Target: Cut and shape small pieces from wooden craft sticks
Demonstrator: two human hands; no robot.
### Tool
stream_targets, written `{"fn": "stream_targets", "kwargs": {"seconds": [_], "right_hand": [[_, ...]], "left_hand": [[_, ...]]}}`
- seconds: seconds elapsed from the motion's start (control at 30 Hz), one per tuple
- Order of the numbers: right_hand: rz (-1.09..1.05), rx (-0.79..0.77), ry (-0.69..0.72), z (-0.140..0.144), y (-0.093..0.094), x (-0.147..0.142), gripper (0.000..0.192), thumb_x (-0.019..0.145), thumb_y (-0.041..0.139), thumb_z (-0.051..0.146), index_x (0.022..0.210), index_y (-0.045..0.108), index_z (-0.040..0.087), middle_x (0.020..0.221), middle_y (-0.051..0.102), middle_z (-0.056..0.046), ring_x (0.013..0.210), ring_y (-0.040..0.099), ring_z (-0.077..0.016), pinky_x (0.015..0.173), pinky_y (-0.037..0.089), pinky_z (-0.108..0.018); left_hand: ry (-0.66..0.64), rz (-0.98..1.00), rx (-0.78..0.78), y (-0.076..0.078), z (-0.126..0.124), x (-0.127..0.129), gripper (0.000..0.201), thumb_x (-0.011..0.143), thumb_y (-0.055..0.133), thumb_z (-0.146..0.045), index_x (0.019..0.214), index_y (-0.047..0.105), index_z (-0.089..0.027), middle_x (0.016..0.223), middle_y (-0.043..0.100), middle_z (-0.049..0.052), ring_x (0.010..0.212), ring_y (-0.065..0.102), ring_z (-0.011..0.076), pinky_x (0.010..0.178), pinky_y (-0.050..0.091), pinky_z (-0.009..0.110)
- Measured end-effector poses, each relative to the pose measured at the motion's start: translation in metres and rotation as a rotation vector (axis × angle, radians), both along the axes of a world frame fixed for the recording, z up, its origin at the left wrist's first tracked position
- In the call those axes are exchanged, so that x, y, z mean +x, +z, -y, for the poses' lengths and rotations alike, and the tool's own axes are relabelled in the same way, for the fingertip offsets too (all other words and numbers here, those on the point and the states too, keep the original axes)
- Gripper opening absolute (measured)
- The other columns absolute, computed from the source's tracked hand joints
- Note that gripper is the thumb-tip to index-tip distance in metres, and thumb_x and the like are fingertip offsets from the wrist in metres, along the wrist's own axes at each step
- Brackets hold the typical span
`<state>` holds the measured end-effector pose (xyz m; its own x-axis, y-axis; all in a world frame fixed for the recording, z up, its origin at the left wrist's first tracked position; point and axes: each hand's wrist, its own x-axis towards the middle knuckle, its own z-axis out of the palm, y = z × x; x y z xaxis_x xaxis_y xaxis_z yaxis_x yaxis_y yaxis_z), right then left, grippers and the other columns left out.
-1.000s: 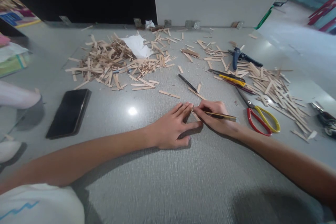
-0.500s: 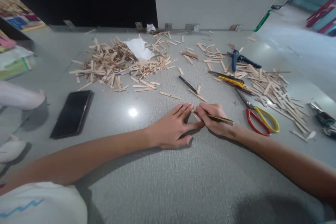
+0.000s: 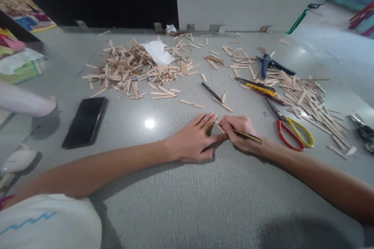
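My left hand (image 3: 194, 140) lies flat on the grey table with its fingers spread. Its fingertips press on a small wooden stick (image 3: 220, 127), which is partly covered by both hands. In my right hand (image 3: 241, 132) a dark pencil with yellow stripes (image 3: 248, 136) is pinched, its tip down at the stick beside my left fingertips. Just beyond my hands, a black pen (image 3: 212, 92) rests by a thin wooden stick (image 3: 222, 105), and another marked stick (image 3: 191, 104) lies to the left.
A heap of wooden sticks (image 3: 125, 68) with white paper (image 3: 158, 51) lies at back left, more sticks (image 3: 306, 99) at right. Near them are scissors (image 3: 292, 128), a yellow cutter (image 3: 261, 88) and a blue-handled tool (image 3: 265, 65). A phone (image 3: 85, 122) is left; a panel (image 3: 233, 0) stands behind.
The whole view has shifted slightly, so the table's things appear a little further right. My hands keep nearly the same pose on the stick, the pencil still in my right hand.
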<state>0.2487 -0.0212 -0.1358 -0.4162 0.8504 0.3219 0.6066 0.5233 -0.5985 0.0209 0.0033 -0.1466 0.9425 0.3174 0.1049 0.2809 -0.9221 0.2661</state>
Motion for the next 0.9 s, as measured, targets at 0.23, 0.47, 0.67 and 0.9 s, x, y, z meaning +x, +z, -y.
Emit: {"fn": "stream_targets", "kwargs": {"seconds": [0.23, 0.47, 0.67, 0.9], "right_hand": [[-0.006, 0.035, -0.014, 0.0029, 0.0007, -0.0026, 0.036, 0.105, 0.046, 0.026, 0.07, 0.037, 0.027, 0.056, 0.043, 0.005, 0.048, 0.039, -0.0119, 0.051, 0.031, -0.029], [-0.015, 0.035, -0.033, 0.0032, 0.0, -0.0023, 0.036, 0.105, 0.046, 0.027, 0.07, 0.038, 0.027, 0.055, 0.044, 0.005, 0.047, 0.038, -0.0122, 0.051, 0.031, -0.029], [-0.007, 0.038, -0.029, 0.0043, -0.0008, -0.0004, 0.037, 0.105, 0.045, 0.028, 0.069, 0.037, 0.026, 0.056, 0.043, 0.005, 0.048, 0.038, -0.0116, 0.052, 0.031, -0.029], [-0.057, 0.017, -0.092, 0.0043, -0.0048, 0.0011, 0.044, 0.111, 0.043, 0.035, 0.069, 0.039, 0.025, 0.057, 0.049, 0.003, 0.048, 0.045, -0.0117, 0.052, 0.033, -0.029]], "left_hand": [[-0.002, -0.036, 0.017, 0.0029, -0.0004, 0.0009, 0.061, 0.107, 0.056, -0.037, 0.165, 0.046, -0.022, 0.177, 0.03, 0.024, 0.164, 0.028, 0.0487, 0.13, 0.027, 0.068], [0.006, -0.04, 0.027, 0.0004, -0.0009, 0.0, 0.062, 0.107, 0.056, -0.038, 0.167, 0.043, -0.025, 0.177, 0.032, 0.02, 0.165, 0.028, 0.0461, 0.131, 0.027, 0.067], [0.007, -0.068, 0.036, 0.001, -0.0008, 0.0011, 0.062, 0.11, 0.053, -0.037, 0.17, 0.039, -0.026, 0.177, 0.032, 0.023, 0.165, 0.026, 0.0486, 0.129, 0.029, 0.068], [-0.01, -0.046, 0.041, 0.0005, -0.0003, 0.0007, 0.061, 0.11, 0.052, -0.035, 0.169, 0.04, -0.023, 0.177, 0.03, 0.025, 0.164, 0.026, 0.0494, 0.13, 0.028, 0.069]]}}
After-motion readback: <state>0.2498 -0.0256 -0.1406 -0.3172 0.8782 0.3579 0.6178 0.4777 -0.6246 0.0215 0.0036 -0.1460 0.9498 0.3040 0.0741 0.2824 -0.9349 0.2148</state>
